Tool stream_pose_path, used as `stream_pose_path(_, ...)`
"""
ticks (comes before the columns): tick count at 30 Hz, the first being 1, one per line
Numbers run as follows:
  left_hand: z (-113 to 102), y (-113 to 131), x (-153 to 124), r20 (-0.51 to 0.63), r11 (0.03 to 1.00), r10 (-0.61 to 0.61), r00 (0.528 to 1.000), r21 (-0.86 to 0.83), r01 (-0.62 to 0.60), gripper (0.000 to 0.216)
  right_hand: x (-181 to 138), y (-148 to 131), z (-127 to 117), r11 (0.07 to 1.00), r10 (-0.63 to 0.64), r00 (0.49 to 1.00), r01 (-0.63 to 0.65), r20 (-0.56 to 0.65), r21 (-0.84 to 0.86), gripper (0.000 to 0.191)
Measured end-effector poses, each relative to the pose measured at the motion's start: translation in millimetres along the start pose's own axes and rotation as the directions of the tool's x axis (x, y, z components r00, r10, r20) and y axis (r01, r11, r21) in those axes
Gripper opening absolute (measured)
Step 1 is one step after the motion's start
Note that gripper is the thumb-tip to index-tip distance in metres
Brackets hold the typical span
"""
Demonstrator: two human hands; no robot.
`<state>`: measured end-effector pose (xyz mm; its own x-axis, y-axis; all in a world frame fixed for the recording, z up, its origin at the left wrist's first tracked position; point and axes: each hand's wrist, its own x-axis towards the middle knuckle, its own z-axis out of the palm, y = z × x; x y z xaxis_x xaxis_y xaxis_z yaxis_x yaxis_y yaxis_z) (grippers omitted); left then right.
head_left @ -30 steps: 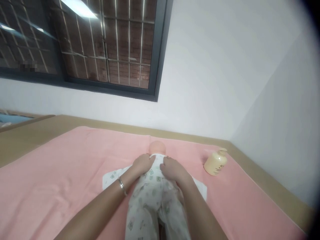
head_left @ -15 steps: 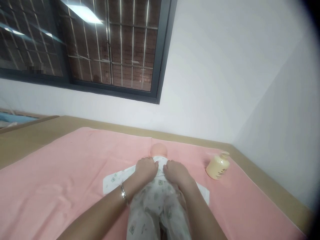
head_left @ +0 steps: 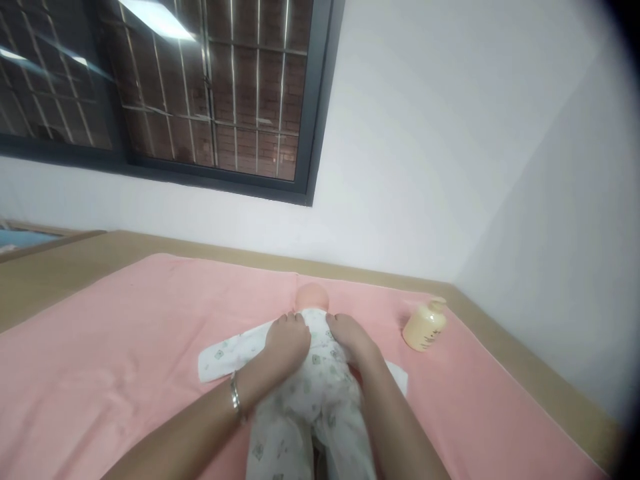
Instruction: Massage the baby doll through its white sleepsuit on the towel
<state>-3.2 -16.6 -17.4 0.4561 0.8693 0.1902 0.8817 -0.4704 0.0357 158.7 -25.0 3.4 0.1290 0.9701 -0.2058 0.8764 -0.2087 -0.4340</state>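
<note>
Pink cloth (head_left: pixel 125 327) overlies the tan counter (head_left: pixel 55 283) below a barred window (head_left: pixel 255 93) and white wall (head_left: pixel 415 140). Clothed doll (head_left: pixel 320 383) lies mid-cloth. Left hand (head_left: pixel 289 340) and right hand (head_left: pixel 354 337) rest on its upper body; grip cannot be determined. Yellow bottle (head_left: pixel 424 327): right side.

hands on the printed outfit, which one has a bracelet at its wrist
The left hand: a silver bracelet circles its wrist. The right hand, the one nearer the bottle, shows none.
</note>
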Motion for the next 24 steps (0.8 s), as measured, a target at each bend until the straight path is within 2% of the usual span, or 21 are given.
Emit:
stream_pose_path(2,1.5,-5.3,3.8,0.017,0.996,-0.059,0.998,-0.06,0.06,0.034,-5.2,1.9,-1.5,0.999,-0.035,0.999,0.035,0.005,-0.024,0.058)
stream_pose_path(4,4.1,-15.0,12.3,0.069,0.972,-0.134,0.989,-0.187,0.145,0.042,-11.2,5.3,-5.2,0.99,-0.135,0.991,0.135,0.024,-0.04,0.053)
stream_pose_path(6,6.7,-24.5,20.6,0.12,0.932,-0.148,0.982,-0.316,0.179,0.048,-13.3,11.0,-9.3,0.966,-0.256,0.964,0.257,0.077,-0.006,0.047)
stream_pose_path(8,7.4,-28.7,24.2,0.147,0.907,-0.125,0.981,-0.383,0.173,0.052,-9.3,17.8,-11.2,0.945,-0.325,0.936,0.319,0.131,0.065,0.043)
stream_pose_path(10,4.6,-24.8,21.0,0.138,0.924,-0.13,0.982,-0.343,0.171,0.055,-0.6,23.3,-9.2,0.951,-0.304,0.945,0.293,0.123,0.097,0.042)
stream_pose_path(14,-9.4,-3.3,1.4,0.07,0.991,-0.117,0.991,-0.064,0.121,0.05,15.0,24.7,0.4,0.976,-0.194,0.981,0.193,0.004,0.104,0.056)
stream_pose_path(17,-16.9,4.3,-7.5,0.076,0.995,-0.101,0.992,0.017,0.1,0.047,10.5,18.9,1.5,0.978,-0.201,0.979,0.202,-0.007,0.062,0.057)
stream_pose_path(21,-13.6,-10.7,3.1,0.094,0.982,-0.14,0.986,-0.111,0.15,0.057,-14.9,7.1,-5.6,0.962,-0.254,0.967,0.251,-0.019,-0.107,0.054)
stream_pose_path(24,-9.4,-26.2,15.0,0.182,0.922,-0.085,0.98,-0.358,0.147,0.064,-29.2,-1.6,-9.2,0.937,-0.305,0.952,0.296,-0.021,-0.184,0.054)
